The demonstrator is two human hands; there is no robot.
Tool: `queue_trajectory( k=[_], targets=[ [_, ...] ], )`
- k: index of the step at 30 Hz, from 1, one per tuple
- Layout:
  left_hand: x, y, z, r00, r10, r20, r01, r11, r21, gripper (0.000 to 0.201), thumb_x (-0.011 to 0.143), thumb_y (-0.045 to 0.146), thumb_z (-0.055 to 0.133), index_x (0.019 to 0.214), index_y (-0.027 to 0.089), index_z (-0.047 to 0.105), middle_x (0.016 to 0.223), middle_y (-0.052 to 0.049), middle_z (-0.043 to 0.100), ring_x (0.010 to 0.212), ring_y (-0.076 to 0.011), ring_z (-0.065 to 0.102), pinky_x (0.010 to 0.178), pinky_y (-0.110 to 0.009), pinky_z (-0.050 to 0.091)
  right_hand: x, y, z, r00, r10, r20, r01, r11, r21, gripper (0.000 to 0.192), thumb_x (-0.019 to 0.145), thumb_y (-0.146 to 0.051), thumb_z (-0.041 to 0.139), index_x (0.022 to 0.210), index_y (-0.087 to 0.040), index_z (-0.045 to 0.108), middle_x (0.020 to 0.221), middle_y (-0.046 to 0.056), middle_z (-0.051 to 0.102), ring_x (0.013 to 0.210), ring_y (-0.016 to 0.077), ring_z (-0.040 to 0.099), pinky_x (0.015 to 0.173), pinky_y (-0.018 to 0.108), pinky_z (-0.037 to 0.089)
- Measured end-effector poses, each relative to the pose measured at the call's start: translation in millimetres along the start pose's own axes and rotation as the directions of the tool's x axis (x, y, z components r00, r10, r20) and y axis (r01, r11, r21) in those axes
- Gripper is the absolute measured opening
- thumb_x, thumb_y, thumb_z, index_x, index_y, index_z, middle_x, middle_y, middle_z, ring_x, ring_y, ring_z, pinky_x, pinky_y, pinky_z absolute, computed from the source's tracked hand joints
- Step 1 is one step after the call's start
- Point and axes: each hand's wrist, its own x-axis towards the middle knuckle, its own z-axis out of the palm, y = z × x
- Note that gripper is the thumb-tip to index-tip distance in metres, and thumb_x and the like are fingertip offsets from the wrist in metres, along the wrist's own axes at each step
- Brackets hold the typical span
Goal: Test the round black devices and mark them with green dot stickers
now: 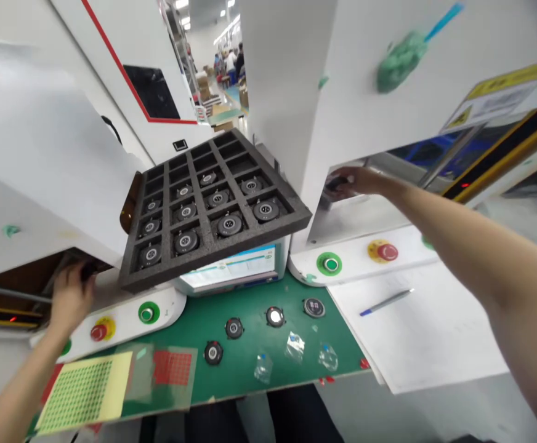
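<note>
Inside the opening of the left white machine, my left hand (pixel 71 294) is closed around a dark piece (pixel 88 271) that looks like a watch body, partly hidden by the fingers. My right hand (pixel 354 183) reaches into the right machine's opening, pinching a dark, round watch body (pixel 335 183); its fingertips are in shade. Between the machines, a grey foam tray (pixel 213 251) leans tilted over a screen, with several black watch bodies (pixel 230 224) in its front compartments. More lie on the green mat, among them one with a red mark (pixel 213 352) and one face up (pixel 313 307).
Green buttons (pixel 331 264) and red stop buttons (pixel 387 251) line both machine fronts. A screen (pixel 231 267) stands under the tray. Small plastic bags (pixel 295 346), sticker sheets (pixel 84 391), and papers (pixel 435 332) with a pen (pixel 386 302) lie on the bench. People are far behind.
</note>
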Motion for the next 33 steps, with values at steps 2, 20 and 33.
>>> queue_trajectory(
  k=[2, 20, 33],
  targets=[
    [-44, 11, -7.2, 0.994, 0.063, 0.09, -0.058, 0.996, -0.063, 0.048, 0.095, 0.05, 0.027, 0.116, 0.015, 0.053, 0.11, -0.01, 0.062, 0.11, -0.0299, 0.058, 0.095, -0.051, 0.049, 2, -2, -6, 0.995, -0.04, 0.086, 0.044, 0.998, -0.041, 0.049, 0.105, -0.034, 0.026, 0.108, -0.004, 0.064, 0.114, 0.01, 0.062, 0.103, 0.015, 0.064, 0.09, 0.037, 0.049],
    [-226, 148, -15.4, 0.916, 0.092, 0.391, 0.017, 0.963, -0.268, 0.032, 0.09, 0.037, 0.055, 0.113, 0.016, 0.063, 0.113, -0.015, 0.064, 0.109, -0.0295, 0.06, 0.093, -0.041, 0.05, -366, 62, -11, 0.988, -0.136, -0.072, 0.137, 0.991, 0.004, 0.033, 0.088, -0.052, 0.04, 0.098, -0.024, 0.056, 0.098, 0.019, 0.067, 0.092, 0.0336, 0.067, 0.079, 0.047, 0.055],
    [-205, 210, -18.6, 0.759, 0.092, 0.645, -0.052, 0.995, -0.081, 0.031, 0.093, 0.032, 0.059, 0.118, 0.015, 0.06, 0.115, -0.009, 0.064, 0.1, -0.0212, 0.064, 0.086, -0.042, 0.055, -356, -111, 82, 0.846, -0.481, 0.228, 0.497, 0.868, -0.014, 0.028, 0.095, -0.035, 0.058, 0.116, -0.017, 0.061, 0.119, 0.008, 0.062, 0.105, 0.021, 0.062, 0.09, 0.043, 0.053]
  ],
)
